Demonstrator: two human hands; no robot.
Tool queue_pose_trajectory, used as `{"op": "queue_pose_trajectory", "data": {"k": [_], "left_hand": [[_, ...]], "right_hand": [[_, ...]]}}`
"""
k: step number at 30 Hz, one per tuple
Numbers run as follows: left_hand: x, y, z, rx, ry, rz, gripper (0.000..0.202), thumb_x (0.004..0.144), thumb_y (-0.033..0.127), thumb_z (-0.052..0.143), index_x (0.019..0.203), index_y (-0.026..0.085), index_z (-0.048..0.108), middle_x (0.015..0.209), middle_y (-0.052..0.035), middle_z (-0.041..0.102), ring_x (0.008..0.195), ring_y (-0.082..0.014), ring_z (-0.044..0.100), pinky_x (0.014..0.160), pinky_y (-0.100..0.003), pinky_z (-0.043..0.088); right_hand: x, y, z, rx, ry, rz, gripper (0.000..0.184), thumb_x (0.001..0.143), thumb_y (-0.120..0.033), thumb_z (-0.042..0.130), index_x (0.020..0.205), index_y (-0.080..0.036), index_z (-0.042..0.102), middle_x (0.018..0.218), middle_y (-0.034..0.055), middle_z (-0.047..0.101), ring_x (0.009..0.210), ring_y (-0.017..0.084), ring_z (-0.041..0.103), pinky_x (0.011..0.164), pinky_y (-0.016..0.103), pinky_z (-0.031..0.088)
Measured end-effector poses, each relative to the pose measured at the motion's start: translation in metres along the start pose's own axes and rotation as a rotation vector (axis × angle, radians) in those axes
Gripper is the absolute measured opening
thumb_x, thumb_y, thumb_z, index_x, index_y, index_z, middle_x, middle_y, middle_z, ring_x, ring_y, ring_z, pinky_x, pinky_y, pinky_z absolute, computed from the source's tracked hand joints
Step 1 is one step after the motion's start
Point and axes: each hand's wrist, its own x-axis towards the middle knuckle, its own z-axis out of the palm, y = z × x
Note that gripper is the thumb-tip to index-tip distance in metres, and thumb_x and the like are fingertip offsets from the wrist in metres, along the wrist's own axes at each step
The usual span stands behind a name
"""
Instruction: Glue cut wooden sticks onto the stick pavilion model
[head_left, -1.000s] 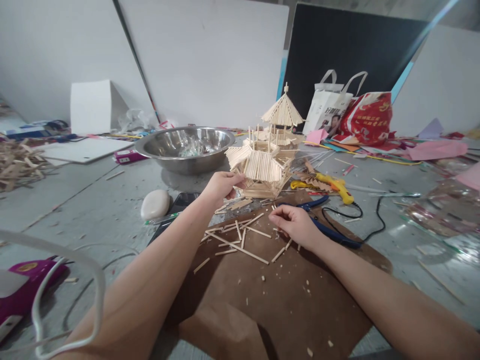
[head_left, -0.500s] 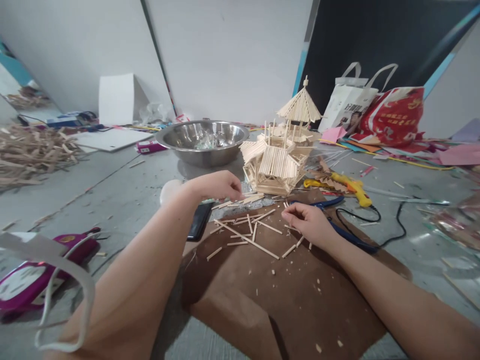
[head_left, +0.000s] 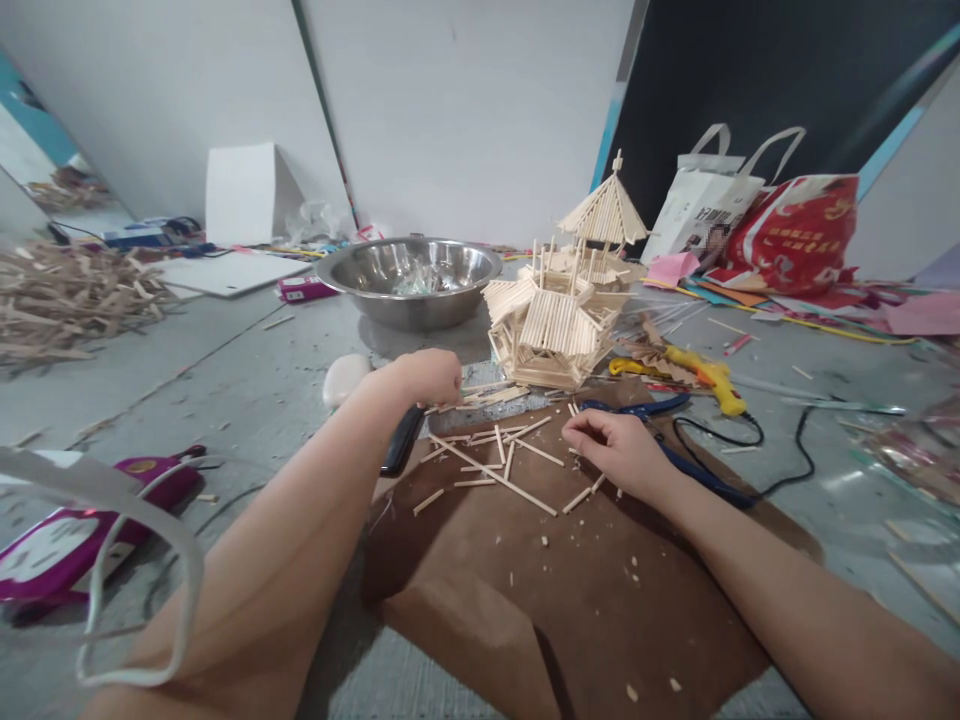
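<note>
My left hand [head_left: 431, 378] is closed, its knuckles up, low over a heap of thin wooden sticks [head_left: 506, 396]; its fingertips are hidden, so I cannot tell what they grip. At the right, my right hand [head_left: 616, 445] has thumb and fingers pinched together above the brown paper [head_left: 600, 590]. Short stick ends show just behind those fingers, but whether they are held is unclear. Several loose sticks [head_left: 495, 480] lie crisscrossed on the paper between the hands. Behind them stands a model pavilion built of sticks [head_left: 559, 325], with tiered roofs.
Blue-handled pliers [head_left: 697, 470] and a yellow glue gun [head_left: 709, 375] with a black cord lie at right. A dark phone [head_left: 403, 440] is under my left wrist. A steel basin [head_left: 412, 310] stands behind. At left are a magenta power strip [head_left: 82, 540] and a stick pile [head_left: 75, 300].
My left hand has drawn slightly left and lower, its fingers turning out of sight. My right hand has stayed almost in place. The view has shifted slightly.
</note>
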Motion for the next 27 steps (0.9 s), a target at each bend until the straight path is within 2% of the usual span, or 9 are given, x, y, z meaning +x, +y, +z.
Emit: {"op": "queue_pose_trajectory", "data": {"k": [4, 7, 10, 13, 19, 23, 27], "left_hand": [[0.002, 0.0, 0.001, 0.001, -0.078, 0.065, 0.018, 0.056, 0.033, 0.052, 0.05, 0.017, 0.058, 0.051, -0.0029, 0.059, 0.038, -0.0112, 0.046, 0.044, -0.023, 0.032], [0.003, -0.001, 0.0, 0.025, -0.098, 0.041, 0.021, 0.058, 0.033, 0.05, 0.053, 0.016, 0.06, 0.053, -0.004, 0.06, 0.039, -0.0112, 0.047, 0.047, -0.023, 0.035], [0.003, -0.001, 0.0, 0.074, -0.07, -0.013, 0.018, 0.057, 0.028, 0.05, 0.06, 0.017, 0.063, 0.057, -0.0057, 0.062, 0.045, -0.0134, 0.051, 0.052, -0.024, 0.038], [0.004, 0.001, 0.002, 0.136, -0.027, -0.05, 0.016, 0.054, 0.022, 0.052, 0.062, 0.018, 0.065, 0.062, -0.0083, 0.063, 0.06, -0.0197, 0.057, 0.058, -0.028, 0.041], [0.006, 0.011, 0.011, 0.171, 0.054, -0.043, 0.024, 0.051, 0.016, 0.053, 0.071, 0.016, 0.065, 0.081, -0.0149, 0.063, 0.08, -0.0305, 0.057, 0.066, -0.039, 0.042], [0.008, 0.012, 0.016, 0.211, 0.083, 0.005, 0.024, 0.053, 0.015, 0.05, 0.072, 0.014, 0.064, 0.082, -0.017, 0.063, 0.082, -0.0314, 0.057, 0.067, -0.041, 0.042], [0.008, 0.009, 0.014, 0.209, 0.07, 0.026, 0.017, 0.053, 0.017, 0.049, 0.065, 0.015, 0.062, 0.075, -0.0144, 0.063, 0.075, -0.0288, 0.058, 0.06, -0.036, 0.042]], "right_hand": [[0.0, 0.0, 0.0, -0.017, -0.017, -0.004, 0.019, 0.074, -0.032, 0.045, 0.072, -0.019, 0.058, 0.064, 0.0001, 0.061, 0.058, 0.013, 0.053, 0.055, 0.023, 0.038], [0.0, 0.0, 0.0, -0.03, -0.024, -0.016, 0.019, 0.075, -0.031, 0.045, 0.073, -0.018, 0.058, 0.065, -0.0005, 0.061, 0.058, 0.012, 0.052, 0.056, 0.022, 0.037], [0.0, -0.001, 0.0, -0.04, -0.029, -0.017, 0.018, 0.075, -0.03, 0.045, 0.073, -0.018, 0.058, 0.064, -0.001, 0.061, 0.057, 0.011, 0.052, 0.056, 0.022, 0.037], [0.0, -0.002, -0.001, -0.05, -0.035, -0.016, 0.018, 0.074, -0.03, 0.046, 0.073, -0.018, 0.059, 0.064, -0.0014, 0.061, 0.057, 0.01, 0.052, 0.055, 0.021, 0.037], [-0.001, -0.003, -0.001, -0.046, -0.038, -0.035, 0.018, 0.075, -0.03, 0.046, 0.074, -0.018, 0.059, 0.065, -0.0012, 0.061, 0.057, 0.01, 0.052, 0.055, 0.02, 0.037], [-0.001, -0.001, 0.001, -0.063, -0.036, -0.044, 0.018, 0.075, -0.03, 0.045, 0.072, -0.018, 0.059, 0.063, -0.0011, 0.061, 0.056, 0.01, 0.052, 0.055, 0.021, 0.037], [0.0, 0.0, 0.002, -0.065, -0.031, -0.055, 0.018, 0.075, -0.03, 0.046, 0.072, -0.018, 0.059, 0.064, -0.0006, 0.061, 0.057, 0.011, 0.053, 0.056, 0.021, 0.037]]}}
